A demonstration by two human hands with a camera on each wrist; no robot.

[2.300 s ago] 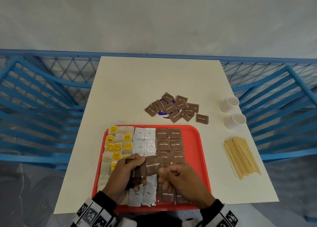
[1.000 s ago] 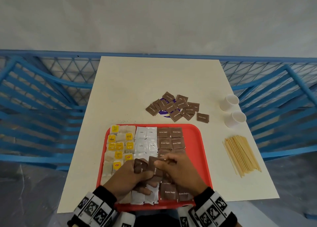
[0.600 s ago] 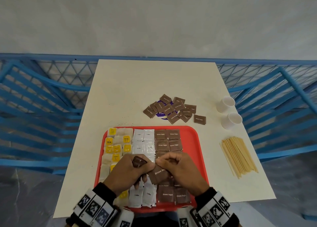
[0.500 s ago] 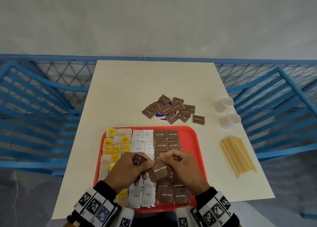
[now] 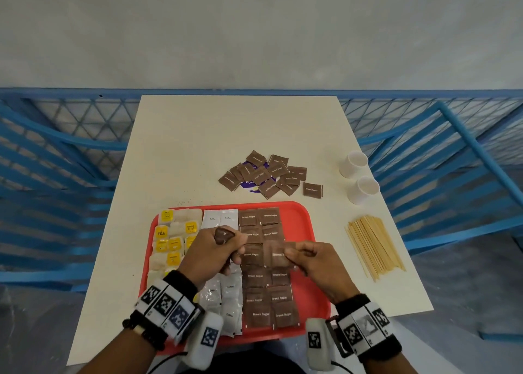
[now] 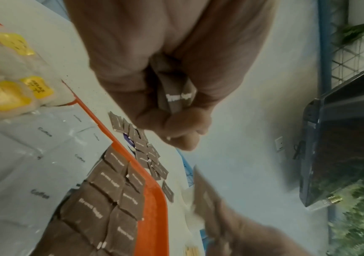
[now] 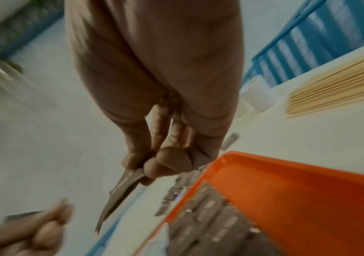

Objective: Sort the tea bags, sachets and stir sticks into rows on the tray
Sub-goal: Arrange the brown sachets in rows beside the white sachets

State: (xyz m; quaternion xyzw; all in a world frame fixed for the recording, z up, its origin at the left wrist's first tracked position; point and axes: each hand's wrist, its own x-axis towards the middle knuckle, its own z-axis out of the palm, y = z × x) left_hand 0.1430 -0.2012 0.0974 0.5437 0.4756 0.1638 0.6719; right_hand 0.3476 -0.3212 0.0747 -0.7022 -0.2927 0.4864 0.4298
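Note:
A red tray (image 5: 307,232) lies at the table's near edge with columns of yellow-tagged tea bags (image 5: 169,243), white coffee sachets (image 5: 219,219) and brown sugar sachets (image 5: 256,277). My left hand (image 5: 215,249) hovers over the white column and grips folded brown sugar sachets (image 6: 176,97) in its curled fingers. My right hand (image 5: 308,260) pinches a single brown sugar sachet (image 7: 122,188) between thumb and fingers, just above the brown columns. A pile of loose brown sachets (image 5: 268,175) lies beyond the tray. Wooden stir sticks (image 5: 373,246) lie in a bundle right of the tray.
Two white paper cups (image 5: 359,180) stand near the table's right edge. A purple disc (image 5: 249,182) lies under the loose pile. Blue railings (image 5: 56,175) flank the table on both sides. The tray's right strip is bare red.
My hands have drawn apart: the right one pulled one brown sachet out of the left hand's bunch and carried it right, over the brown columns. The left hand keeps the remaining sachets.

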